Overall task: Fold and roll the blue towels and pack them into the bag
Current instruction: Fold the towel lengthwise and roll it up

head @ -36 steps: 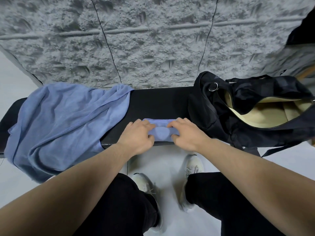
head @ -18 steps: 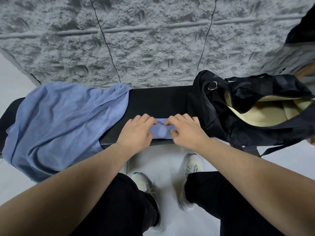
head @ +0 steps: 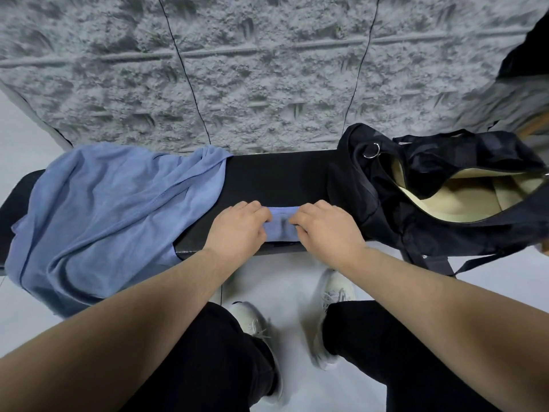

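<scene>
A small rolled blue towel (head: 281, 225) lies on the black bench (head: 276, 176) near its front edge. My left hand (head: 239, 230) grips its left end and my right hand (head: 328, 230) grips its right end, fingers curled over the roll. Most of the roll is hidden under the two hands. A larger loose blue towel (head: 113, 215) lies spread over the bench's left part and hangs over its front. The black bag (head: 365, 185) with a cream lining stands open at the bench's right end, just right of my right hand.
A rough grey wall (head: 267, 69) rises right behind the bench. Pale floor lies in front, with my legs and white shoes (head: 332, 295) below the bench edge. A bag strap (head: 475, 260) dangles off the right front.
Both hands have rolled the small towel a little farther from me, fingers curling more over its top. The bag and the loose towel have stayed put.
</scene>
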Action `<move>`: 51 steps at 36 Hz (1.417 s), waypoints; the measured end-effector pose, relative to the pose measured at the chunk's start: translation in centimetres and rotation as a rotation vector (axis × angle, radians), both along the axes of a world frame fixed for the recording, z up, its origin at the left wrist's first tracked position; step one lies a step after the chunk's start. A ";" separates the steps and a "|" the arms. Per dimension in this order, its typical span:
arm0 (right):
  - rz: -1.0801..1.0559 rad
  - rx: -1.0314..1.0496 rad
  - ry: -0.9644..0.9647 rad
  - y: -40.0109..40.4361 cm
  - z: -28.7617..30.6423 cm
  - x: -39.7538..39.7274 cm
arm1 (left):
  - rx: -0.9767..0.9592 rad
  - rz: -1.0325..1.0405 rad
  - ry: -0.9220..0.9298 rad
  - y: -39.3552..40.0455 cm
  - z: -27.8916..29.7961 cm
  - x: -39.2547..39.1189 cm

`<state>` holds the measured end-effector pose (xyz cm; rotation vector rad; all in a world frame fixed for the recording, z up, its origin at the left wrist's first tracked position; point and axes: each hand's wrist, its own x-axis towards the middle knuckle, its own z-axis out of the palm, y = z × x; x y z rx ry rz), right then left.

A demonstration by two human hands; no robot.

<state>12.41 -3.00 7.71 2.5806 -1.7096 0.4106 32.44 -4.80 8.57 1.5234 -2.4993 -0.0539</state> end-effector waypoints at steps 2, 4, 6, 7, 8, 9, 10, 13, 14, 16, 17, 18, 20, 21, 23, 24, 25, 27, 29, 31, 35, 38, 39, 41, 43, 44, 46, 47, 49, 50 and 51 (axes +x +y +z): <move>0.027 -0.012 0.052 0.5 -0.2 0.0 | -0.005 -0.010 -0.006 0.2 0.0 0.0; 0.051 0.017 0.088 0.8 -0.4 -0.1 | 0.019 -0.016 -0.010 0.3 0.1 0.0; 0.054 0.055 0.108 0.7 -0.4 -0.2 | 0.056 -0.022 -0.015 0.2 0.0 0.2; 0.053 0.065 0.111 0.4 -0.4 -0.3 | 0.071 -0.027 -0.019 0.0 -0.1 0.2; 0.053 0.070 0.111 0.1 -0.5 -0.3 | 0.094 -0.032 -0.031 -0.1 0.0 0.3; 0.055 0.066 0.102 -0.2 -0.6 -0.4 | 0.115 -0.032 -0.048 -0.2 0.0 0.3; 0.060 0.059 0.085 -0.5 -0.6 -0.4 | 0.130 -0.032 -0.064 -0.3 0.0 0.2; 0.056 0.066 0.040 -1.0 -1.0 -0.6 | 0.147 -0.024 -0.061 -0.6 -0.3 0.2; 0.054 0.079 0.031 -1.1 -1.0 -0.6 | 0.156 -0.021 -0.057 -0.7 -0.4 0.2; 0.047 0.127 0.006 -1.2 -0.9 -0.4 | 0.185 -0.013 -0.059 -0.9 -0.5 0.3; 0.038 0.164 -0.006 -1.3 -0.8 -0.4 | 0.198 -0.004 -0.062 -1.0 -0.5 0.3; 0.030 0.207 -0.009 -1.3 -0.6 -0.3 | 0.217 0.007 -0.058 -1.0 -0.5 0.2; 0.010 0.256 -0.021 -1.4 -0.4 -0.3 | 0.270 0.030 -0.027 -0.8 -0.3 0.1; -0.004 0.277 -0.036 -1.3 -0.2 -0.3 | 0.300 0.042 -0.012 -0.7 0.0 0.1; -0.021 0.308 -0.073 -1.2 0.2 -0.5 | 0.325 0.049 0.006 -0.3 0.3 0.0; -0.013 0.313 -0.075 -1.1 0.3 -0.5 | 0.313 0.041 0.005 -0.2 0.3 0.1; 0.000 0.316 -0.065 -0.9 0.4 -0.6 | 0.292 0.029 -0.011 -0.2 0.3 0.2; 0.020 0.319 -0.052 -0.7 0.6 -0.5 | 0.233 0.013 -0.058 -0.2 0.1 0.3; 0.023 0.329 -0.071 -0.5 0.5 -0.5 | 0.155 -0.004 -0.076 -0.3 -0.4 0.5; 0.026 0.310 -0.084 -0.5 0.4 -0.5 | 0.090 -0.009 -0.073 -0.4 -0.8 0.6; 0.027 0.197 -0.051 -0.7 0.0 -0.5 | -0.008 0.020 -0.101 -0.2 -1.0 0.4; 0.010 0.221 -0.020 -0.7 -0.1 -0.2 | -0.046 0.004 -0.100 0.0 -1.2 0.3; 0.004 0.233 -0.018 -0.8 -0.1 -0.1 | -0.053 -0.007 -0.075 -0.1 -1.2 0.3; -0.002 0.258 -0.027 -0.9 -0.3 -0.1 | -0.040 -0.020 -0.049 -0.1 -1.2 0.2; -0.003 0.259 -0.032 -1.0 -0.5 0.0 | -0.025 -0.020 -0.049 -0.1 -1.2 0.1; -0.009 0.256 -0.033 -1.0 -0.6 0.0 | -0.005 -0.014 -0.047 -0.1 -1.1 0.1; -0.022 0.263 -0.037 -1.0 -0.5 0.0 | 0.048 -0.006 -0.053 -0.2 -1.2 0.1; -0.018 0.268 -0.028 -1.1 -0.5 0.0 | 0.072 -0.010 -0.064 -0.2 -1.3 0.1; 0.008 0.271 0.011 -1.2 -0.7 -0.2 | 0.096 -0.025 -0.094 -0.4 -1.4 0.2; 0.014 0.274 0.029 -1.2 -0.7 -0.2 | 0.098 -0.025 -0.103 -0.5 -1.4 0.2; 0.014 0.279 0.039 -1.3 -0.6 -0.3 | 0.095 -0.022 -0.108 -0.5 -1.3 0.2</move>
